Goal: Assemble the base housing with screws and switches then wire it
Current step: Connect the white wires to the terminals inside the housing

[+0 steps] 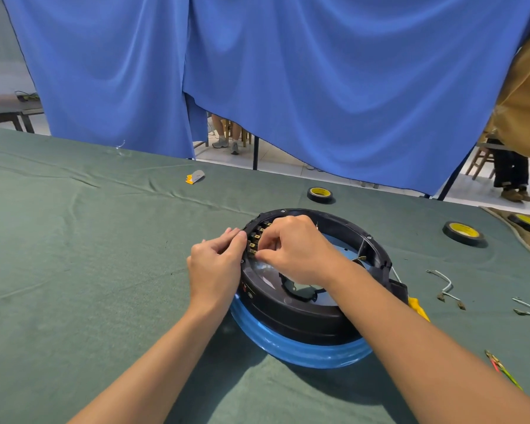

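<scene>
1. Two hands are working at the black, ring-shaped housing (303, 319), which is sitting on a blue rim (303, 353) on the green desk (89, 240), right of centre.
2. Left hand (216, 264) is gripping the housing's outer left wall, fingers curled.
3. Right hand (294, 249) is reaching inside, fingers pinching at the brass-tabbed switches (253, 240) lining that wall.

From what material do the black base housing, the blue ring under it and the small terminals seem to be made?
The base housing is likely moulded plastic: black, semi-gloss, with soft highlights. The blue ring is probably plastic, perhaps a film wrap: glossy and ridged, with bright reflections. The terminals look like metal: brass-coloured, shiny flat tabs.
</scene>
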Action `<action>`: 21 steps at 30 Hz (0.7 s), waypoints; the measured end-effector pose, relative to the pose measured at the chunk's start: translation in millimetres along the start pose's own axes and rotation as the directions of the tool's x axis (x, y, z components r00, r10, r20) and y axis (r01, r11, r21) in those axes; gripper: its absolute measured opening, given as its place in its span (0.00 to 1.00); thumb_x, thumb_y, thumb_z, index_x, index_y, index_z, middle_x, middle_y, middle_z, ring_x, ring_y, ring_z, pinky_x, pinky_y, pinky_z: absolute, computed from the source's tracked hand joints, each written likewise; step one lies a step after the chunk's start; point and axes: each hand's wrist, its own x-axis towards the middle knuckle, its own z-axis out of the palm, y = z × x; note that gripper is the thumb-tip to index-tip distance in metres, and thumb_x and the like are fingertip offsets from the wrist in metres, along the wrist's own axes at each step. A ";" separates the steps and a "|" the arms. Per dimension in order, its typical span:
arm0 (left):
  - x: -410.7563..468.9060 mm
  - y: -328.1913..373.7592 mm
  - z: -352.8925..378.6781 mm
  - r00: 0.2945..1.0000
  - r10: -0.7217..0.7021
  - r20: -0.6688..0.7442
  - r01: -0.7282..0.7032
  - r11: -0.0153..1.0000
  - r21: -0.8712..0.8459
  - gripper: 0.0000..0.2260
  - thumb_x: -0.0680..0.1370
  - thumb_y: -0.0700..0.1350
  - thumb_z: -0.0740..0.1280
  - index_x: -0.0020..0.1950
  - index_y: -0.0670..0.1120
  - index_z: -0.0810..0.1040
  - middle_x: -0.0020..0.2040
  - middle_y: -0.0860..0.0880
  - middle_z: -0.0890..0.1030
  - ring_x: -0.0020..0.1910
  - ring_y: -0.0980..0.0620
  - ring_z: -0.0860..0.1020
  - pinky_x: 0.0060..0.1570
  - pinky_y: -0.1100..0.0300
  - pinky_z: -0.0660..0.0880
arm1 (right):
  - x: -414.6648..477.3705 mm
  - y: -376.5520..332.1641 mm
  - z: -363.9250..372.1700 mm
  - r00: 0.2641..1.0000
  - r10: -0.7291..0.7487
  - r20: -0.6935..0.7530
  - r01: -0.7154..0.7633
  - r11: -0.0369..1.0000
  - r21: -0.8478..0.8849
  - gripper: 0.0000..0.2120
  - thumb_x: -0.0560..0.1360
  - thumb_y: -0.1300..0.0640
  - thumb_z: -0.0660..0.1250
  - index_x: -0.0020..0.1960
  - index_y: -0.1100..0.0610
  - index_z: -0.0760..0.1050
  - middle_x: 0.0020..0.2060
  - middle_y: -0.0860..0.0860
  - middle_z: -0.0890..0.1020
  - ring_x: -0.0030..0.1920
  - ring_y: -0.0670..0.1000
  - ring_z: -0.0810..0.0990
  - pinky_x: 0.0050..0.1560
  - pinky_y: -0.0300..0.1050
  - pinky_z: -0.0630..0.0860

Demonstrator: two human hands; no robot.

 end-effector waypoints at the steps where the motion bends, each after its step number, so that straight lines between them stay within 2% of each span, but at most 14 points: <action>1: 1.0 -2.7 0.6 1.000 -0.010 -0.016 0.009 1.000 -0.027 0.07 0.68 0.53 0.68 0.44 0.56 0.82 0.53 0.54 0.84 0.58 0.63 0.79 0.72 0.49 0.66 | -0.2 -0.4 0.8 1.000 -0.008 -0.002 0.008 1.000 -0.010 0.05 0.74 0.55 0.71 0.44 0.55 0.84 0.36 0.44 0.77 0.40 0.45 0.75 0.43 0.41 0.72; 3: 2.2 -6.1 0.9 1.000 -0.012 -0.023 0.011 0.999 -0.042 0.10 0.69 0.54 0.68 0.46 0.53 0.84 0.55 0.51 0.84 0.59 0.60 0.79 0.72 0.47 0.66 | -0.2 -0.6 1.7 1.000 -0.018 -0.007 0.018 0.999 -0.031 0.05 0.74 0.55 0.70 0.44 0.56 0.84 0.37 0.45 0.77 0.41 0.46 0.75 0.42 0.40 0.70; 6: 2.5 -8.7 1.4 1.000 -0.010 -0.008 0.009 0.999 -0.051 0.14 0.70 0.54 0.67 0.49 0.49 0.86 0.55 0.51 0.84 0.59 0.60 0.79 0.72 0.45 0.66 | 0.6 0.4 2.5 1.000 -0.023 -0.016 0.022 0.998 -0.056 0.06 0.74 0.56 0.69 0.45 0.56 0.84 0.37 0.46 0.77 0.41 0.46 0.74 0.43 0.40 0.69; 11: 1.3 -7.2 2.5 1.000 0.003 -0.008 -0.003 0.999 -0.040 0.06 0.70 0.53 0.66 0.45 0.63 0.80 0.56 0.53 0.83 0.60 0.63 0.78 0.73 0.48 0.65 | 2.7 -2.1 7.0 1.000 -0.012 -0.021 0.011 0.998 -0.055 0.06 0.74 0.56 0.69 0.43 0.56 0.84 0.36 0.46 0.76 0.40 0.47 0.74 0.43 0.41 0.69; 14: 3.3 -10.9 2.3 1.000 0.018 -0.011 -0.018 0.999 -0.039 0.08 0.71 0.52 0.67 0.46 0.53 0.84 0.57 0.50 0.83 0.61 0.61 0.78 0.73 0.48 0.64 | 4.5 -2.5 8.0 1.000 0.003 -0.025 -0.004 0.999 -0.046 0.06 0.73 0.56 0.69 0.43 0.56 0.84 0.35 0.47 0.76 0.40 0.48 0.74 0.43 0.41 0.69; 18: 6.0 -14.7 2.7 0.999 0.042 -0.011 -0.041 0.999 0.011 0.08 0.78 0.44 0.67 0.52 0.44 0.85 0.58 0.48 0.83 0.63 0.60 0.77 0.73 0.46 0.64 | 4.8 -1.5 7.3 0.999 0.038 -0.016 -0.038 0.999 -0.021 0.06 0.74 0.55 0.70 0.45 0.56 0.84 0.36 0.47 0.77 0.42 0.48 0.75 0.44 0.42 0.71; 21: 4.7 -9.6 2.0 0.999 0.052 -0.009 -0.052 0.998 0.046 0.06 0.78 0.42 0.67 0.48 0.46 0.85 0.52 0.51 0.85 0.59 0.56 0.80 0.71 0.43 0.65 | 5.8 -2.9 0.1 0.996 0.074 0.044 -0.075 0.997 0.025 0.06 0.74 0.54 0.71 0.47 0.56 0.84 0.39 0.48 0.82 0.43 0.47 0.77 0.45 0.43 0.75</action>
